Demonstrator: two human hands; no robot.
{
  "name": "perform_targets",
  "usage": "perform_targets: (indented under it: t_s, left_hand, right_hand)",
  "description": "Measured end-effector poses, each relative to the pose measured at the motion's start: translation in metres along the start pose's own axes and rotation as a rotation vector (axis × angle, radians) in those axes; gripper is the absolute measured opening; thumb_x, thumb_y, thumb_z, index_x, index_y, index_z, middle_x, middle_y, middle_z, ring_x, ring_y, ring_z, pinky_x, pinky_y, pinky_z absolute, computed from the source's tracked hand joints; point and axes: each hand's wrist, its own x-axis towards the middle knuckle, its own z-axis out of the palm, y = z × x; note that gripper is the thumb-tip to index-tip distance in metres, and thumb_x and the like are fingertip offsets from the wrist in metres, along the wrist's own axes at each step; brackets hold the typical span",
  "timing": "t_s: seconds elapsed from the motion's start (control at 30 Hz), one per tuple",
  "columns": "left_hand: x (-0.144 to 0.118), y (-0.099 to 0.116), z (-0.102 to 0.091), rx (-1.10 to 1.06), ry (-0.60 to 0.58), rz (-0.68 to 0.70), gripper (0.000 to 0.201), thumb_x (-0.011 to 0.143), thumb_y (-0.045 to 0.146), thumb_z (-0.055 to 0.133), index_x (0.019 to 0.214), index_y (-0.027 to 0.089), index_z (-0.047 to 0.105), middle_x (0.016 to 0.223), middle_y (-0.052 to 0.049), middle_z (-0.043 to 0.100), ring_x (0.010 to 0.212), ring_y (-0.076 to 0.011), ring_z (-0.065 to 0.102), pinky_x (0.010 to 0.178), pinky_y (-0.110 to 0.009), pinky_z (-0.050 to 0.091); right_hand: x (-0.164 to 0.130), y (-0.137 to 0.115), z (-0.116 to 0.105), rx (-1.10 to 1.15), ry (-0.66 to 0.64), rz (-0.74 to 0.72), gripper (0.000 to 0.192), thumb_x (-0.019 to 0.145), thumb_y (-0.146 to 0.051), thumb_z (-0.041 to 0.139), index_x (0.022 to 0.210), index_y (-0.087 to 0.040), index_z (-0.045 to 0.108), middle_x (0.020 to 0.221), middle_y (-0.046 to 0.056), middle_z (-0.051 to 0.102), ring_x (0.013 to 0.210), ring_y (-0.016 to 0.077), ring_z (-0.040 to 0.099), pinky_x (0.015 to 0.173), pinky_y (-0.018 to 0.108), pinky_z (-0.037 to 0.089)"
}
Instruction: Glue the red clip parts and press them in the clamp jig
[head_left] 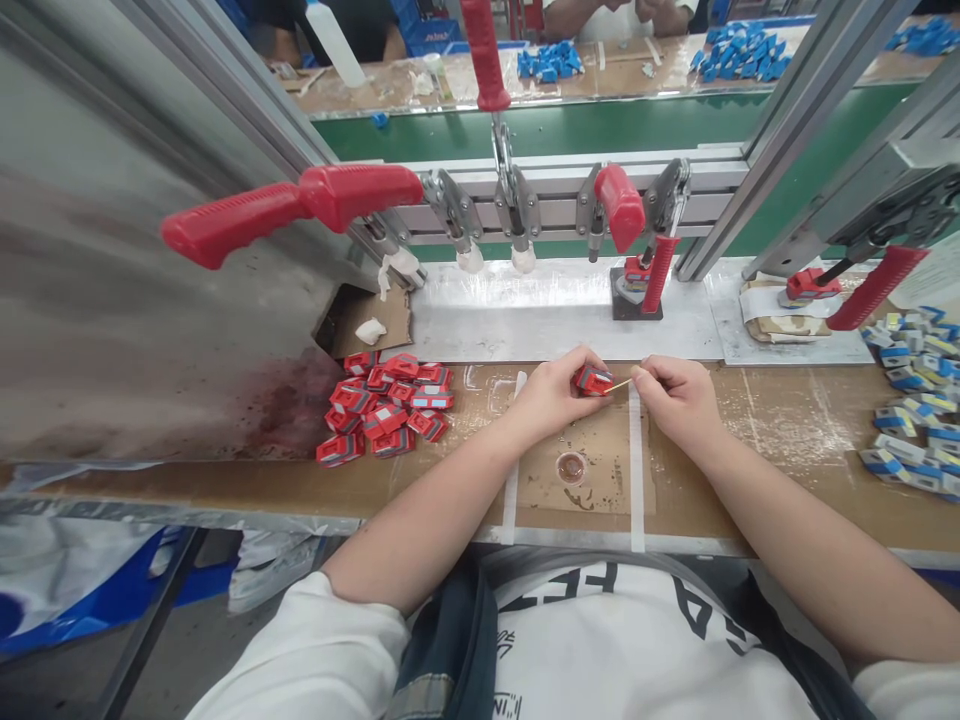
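My left hand (pixel 553 393) pinches a small red block (pixel 593 380) just above the workbench. My right hand (pixel 679 398) holds a thin wooden stick (pixel 619 384) whose tip touches the block's right side. Below the two hands, a small round dish of brownish fluid (pixel 571 466) rests on a taped square of cardboard (pixel 600 470). A pile of several like red blocks (pixel 384 405) lies to the left of my left hand.
Red-handled toggle clamps (pixel 300 205) (pixel 637 235) (pixel 870 285) stand on a metal rail behind the bench. Blue blocks (pixel 915 400) are heaped at the right edge. A metal panel (pixel 112 300) closes off the left. Other people's hands (pixel 622 15) work at a far table beyond a green conveyor (pixel 570 125).
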Motion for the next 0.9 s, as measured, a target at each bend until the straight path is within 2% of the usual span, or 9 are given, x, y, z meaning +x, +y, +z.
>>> perform_targets:
  t_s: [0.33, 0.47, 0.53, 0.6, 0.67, 0.7, 0.77, 0.9]
  left_hand:
    - [0.000, 0.002, 0.000, 0.061, -0.003, 0.013, 0.030, 0.078, 0.032, 0.080, 0.101, 0.023, 0.063, 0.080, 0.005, 0.068, 0.073, -0.0143, 0.061, 0.071, -0.025, 0.045]
    - [0.001, 0.000, 0.000, 0.041, 0.002, 0.011, 0.032, 0.078, 0.035, 0.081, 0.102, 0.023, 0.063, 0.081, 0.005, 0.069, 0.074, -0.0147, 0.062, 0.072, -0.026, 0.045]
    - [0.002, -0.002, 0.000, 0.014, 0.012, 0.000, 0.034, 0.077, 0.037, 0.082, 0.102, 0.022, 0.064, 0.083, 0.004, 0.069, 0.075, -0.0150, 0.062, 0.072, -0.026, 0.046]
    - [0.004, -0.004, 0.000, -0.018, 0.015, 0.000, 0.035, 0.077, 0.038, 0.082, 0.102, 0.022, 0.065, 0.084, 0.003, 0.070, 0.075, -0.0149, 0.062, 0.072, -0.026, 0.046]
    - [0.006, -0.006, 0.000, -0.048, 0.012, 0.004, 0.036, 0.077, 0.040, 0.082, 0.103, 0.021, 0.066, 0.084, 0.002, 0.070, 0.074, -0.0148, 0.062, 0.072, -0.026, 0.047]
    - [0.007, -0.007, -0.001, -0.060, 0.011, 0.007, 0.037, 0.077, 0.041, 0.082, 0.104, 0.021, 0.066, 0.085, 0.002, 0.070, 0.075, -0.0150, 0.062, 0.072, -0.026, 0.047]
    - [0.008, -0.008, -0.002, -0.079, 0.010, 0.017, 0.039, 0.077, 0.043, 0.082, 0.105, 0.021, 0.067, 0.086, 0.001, 0.071, 0.076, -0.0157, 0.062, 0.073, -0.027, 0.048]
    - [0.007, -0.005, -0.006, -0.085, -0.003, 0.042, 0.042, 0.074, 0.048, 0.084, 0.101, 0.019, 0.068, 0.084, 0.001, 0.070, 0.075, -0.0161, 0.060, 0.072, -0.027, 0.046]
  right_hand:
    - [-0.001, 0.001, -0.002, -0.185, 0.061, -0.212, 0.041, 0.090, -0.019, 0.056, 0.058, -0.022, 0.029, 0.055, -0.007, 0.027, 0.050, 0.0087, 0.027, 0.051, 0.026, 0.022]
    - [-0.001, -0.002, -0.006, -0.156, 0.081, -0.254, 0.042, 0.093, -0.018, 0.056, 0.061, -0.023, 0.030, 0.056, -0.007, 0.029, 0.050, 0.0096, 0.028, 0.051, 0.026, 0.023]
    - [-0.002, -0.005, -0.009, -0.047, -0.010, -0.327, 0.041, 0.096, -0.018, 0.054, 0.062, -0.023, 0.032, 0.057, -0.006, 0.031, 0.051, 0.0103, 0.029, 0.052, 0.026, 0.025]
    - [-0.004, -0.009, -0.009, 0.068, -0.227, -0.441, 0.040, 0.100, -0.020, 0.051, 0.064, -0.023, 0.035, 0.058, -0.006, 0.034, 0.052, 0.0113, 0.033, 0.054, 0.027, 0.027]
    - [-0.007, -0.010, -0.005, 0.093, -0.472, -0.542, 0.040, 0.103, -0.024, 0.049, 0.065, -0.023, 0.038, 0.059, -0.005, 0.039, 0.054, 0.0122, 0.037, 0.057, 0.027, 0.029]
    - [-0.009, -0.011, -0.001, 0.056, -0.567, -0.575, 0.041, 0.104, -0.026, 0.049, 0.064, -0.023, 0.040, 0.059, -0.004, 0.042, 0.055, 0.0125, 0.039, 0.058, 0.027, 0.030]
    - [-0.012, -0.013, 0.006, -0.088, -0.678, -0.615, 0.042, 0.106, -0.029, 0.047, 0.065, -0.021, 0.046, 0.061, -0.003, 0.051, 0.058, 0.0129, 0.043, 0.060, 0.028, 0.030]
    - [-0.014, -0.024, 0.008, -0.451, -0.739, -0.636, 0.045, 0.109, -0.041, 0.045, 0.072, -0.019, 0.060, 0.071, 0.003, 0.067, 0.063, 0.0152, 0.053, 0.061, 0.029, 0.029]
